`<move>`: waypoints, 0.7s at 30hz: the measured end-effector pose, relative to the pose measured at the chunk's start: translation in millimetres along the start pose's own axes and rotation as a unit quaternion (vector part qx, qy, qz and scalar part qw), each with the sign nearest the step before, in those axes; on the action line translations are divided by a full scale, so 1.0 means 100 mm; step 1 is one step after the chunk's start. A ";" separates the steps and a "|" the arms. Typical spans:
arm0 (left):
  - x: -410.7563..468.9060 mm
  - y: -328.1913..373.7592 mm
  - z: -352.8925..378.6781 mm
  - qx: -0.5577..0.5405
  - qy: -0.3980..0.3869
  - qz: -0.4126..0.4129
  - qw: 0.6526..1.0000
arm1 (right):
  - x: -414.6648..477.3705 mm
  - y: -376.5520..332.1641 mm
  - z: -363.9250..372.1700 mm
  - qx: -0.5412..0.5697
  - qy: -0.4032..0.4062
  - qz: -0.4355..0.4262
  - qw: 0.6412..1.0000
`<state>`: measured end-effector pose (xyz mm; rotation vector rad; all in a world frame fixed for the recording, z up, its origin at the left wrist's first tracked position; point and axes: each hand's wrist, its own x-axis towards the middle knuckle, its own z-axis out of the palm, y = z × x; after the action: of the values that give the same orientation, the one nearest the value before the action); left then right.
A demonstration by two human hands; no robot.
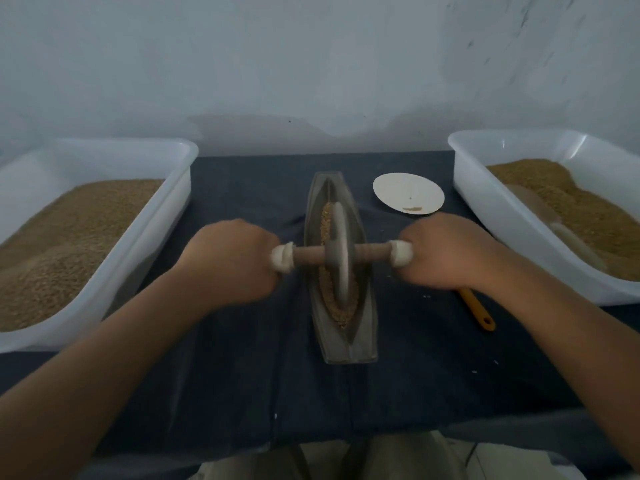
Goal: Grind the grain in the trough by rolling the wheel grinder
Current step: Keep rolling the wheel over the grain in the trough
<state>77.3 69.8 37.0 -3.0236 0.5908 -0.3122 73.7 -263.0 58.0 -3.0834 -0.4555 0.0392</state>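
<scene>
From the head camera, your left hand [232, 258] is curled into a fist around the left end of the wheel grinder [341, 253], its white end cap just showing at your knuckles. Your right hand [446, 251] is closed the same way on the right end. Both forearms reach forward, wrists level, backs of the hands up. The grinder's disc stands upright in the trough [337, 271], near its middle, with grain [343, 308] lying along the groove before and behind it. The trough sits lengthwise on the dark cloth [249, 358]. A white tub [138, 237] of grain flanks each side. A white plate [408, 193] lies beyond your right hand, an orange handle [476, 309] beside it.
</scene>
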 end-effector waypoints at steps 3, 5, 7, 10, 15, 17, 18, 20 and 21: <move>-0.12 -0.02 0.03 -0.001 -0.010 0.005 1.000 | -0.11 -0.01 -0.05 0.020 -0.037 -0.022 0.999; 0.11 -0.03 0.05 -0.019 -0.047 -0.022 0.998 | 0.10 0.00 -0.03 -0.023 0.025 -0.007 0.999; 0.46 -0.06 0.06 -0.023 -0.050 -0.058 0.997 | 0.41 0.00 -0.02 -0.070 0.108 0.020 0.992; 0.80 -0.09 0.02 -0.038 -0.023 -0.099 0.994 | 0.73 -0.03 -0.08 -0.079 0.129 0.057 0.987; 0.46 -0.04 0.07 -0.055 -0.035 -0.073 0.995 | 0.47 -0.03 -0.04 -0.069 0.123 0.029 0.990; 0.11 -0.04 0.13 -0.038 -0.018 -0.047 0.998 | 0.16 -0.04 0.00 -0.069 0.111 -0.002 0.991; -0.05 -0.03 0.14 -0.025 -0.005 -0.037 0.999 | 0.01 -0.04 0.01 -0.060 0.102 -0.012 0.993; -0.18 -0.04 0.15 -0.011 0.008 -0.028 1.000 | -0.11 -0.01 0.04 -0.047 0.084 -0.020 0.995; -0.14 -0.05 0.14 -0.010 -0.002 -0.030 0.999 | -0.07 -0.01 0.04 -0.048 0.078 -0.020 0.996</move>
<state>69.1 79.4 21.1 -3.0656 0.5075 -0.3037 66.3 -264.4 53.9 -3.1368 -0.5267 -0.2281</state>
